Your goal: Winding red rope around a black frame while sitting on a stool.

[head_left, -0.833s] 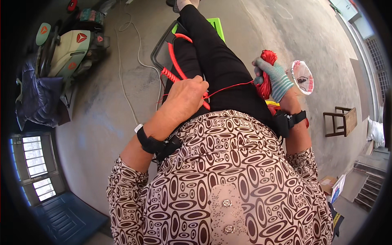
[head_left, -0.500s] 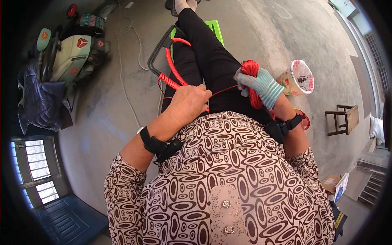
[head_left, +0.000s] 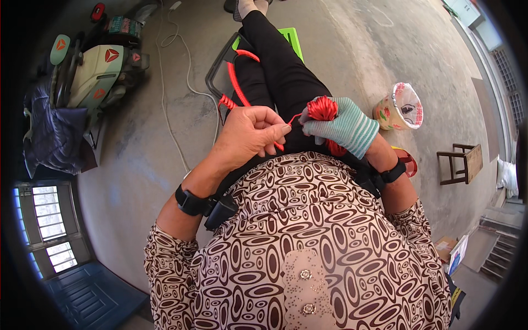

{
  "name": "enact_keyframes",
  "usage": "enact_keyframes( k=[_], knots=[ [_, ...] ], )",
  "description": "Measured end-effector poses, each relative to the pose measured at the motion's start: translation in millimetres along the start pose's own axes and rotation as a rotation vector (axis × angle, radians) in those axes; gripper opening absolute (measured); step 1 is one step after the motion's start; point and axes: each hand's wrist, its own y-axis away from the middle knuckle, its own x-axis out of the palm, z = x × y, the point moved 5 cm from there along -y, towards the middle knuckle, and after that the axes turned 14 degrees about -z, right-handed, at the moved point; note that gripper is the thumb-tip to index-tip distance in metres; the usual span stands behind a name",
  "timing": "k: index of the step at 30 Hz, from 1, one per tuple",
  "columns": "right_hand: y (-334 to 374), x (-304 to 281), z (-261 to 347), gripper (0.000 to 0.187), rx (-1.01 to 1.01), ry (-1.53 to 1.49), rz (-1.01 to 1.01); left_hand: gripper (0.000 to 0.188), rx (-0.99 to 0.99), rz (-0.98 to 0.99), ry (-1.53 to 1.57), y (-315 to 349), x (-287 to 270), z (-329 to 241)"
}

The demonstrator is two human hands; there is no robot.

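Across my lap lies a dark, curved-cornered frame [head_left: 213, 74]. A red strip [head_left: 236, 85] runs along part of it, and a coiled red wrapping [head_left: 226, 102] shows just beyond my left hand. My bare left hand [head_left: 250, 135] is closed, thumb and forefinger pinching a thin red cord [head_left: 293, 119]. The cord stretches a short way to the bundle of red cord [head_left: 322, 109], which my right hand [head_left: 345, 126] grips in a striped, light green knit glove. Part of the bundle hangs below that hand. My left hand hides the frame's near end.
A bright green plastic piece [head_left: 291, 41] is beneath my legs. To the right stand a lined waste bin [head_left: 385, 113] and a small wooden stool [head_left: 466, 165]. A scooter [head_left: 99, 71] is parked at the left, with a white cable [head_left: 190, 71] along the floor.
Both hands have come closer together. The right moved left and slightly down with the bundle; the left turned and shifted right, and the cord stretch between them is shorter.
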Motion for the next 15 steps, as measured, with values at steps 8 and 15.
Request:
enact_keyframes(
  k=[8,15],
  knots=[
    [8,4,20,0.021,-0.146,0.135,-0.089,0.01,0.018,-0.055,0.02,15,6,-17],
    [14,12,26,0.019,-0.388,0.273,-0.108,0.008,0.142,-0.139,-0.053,18,4,-18]
  ],
)
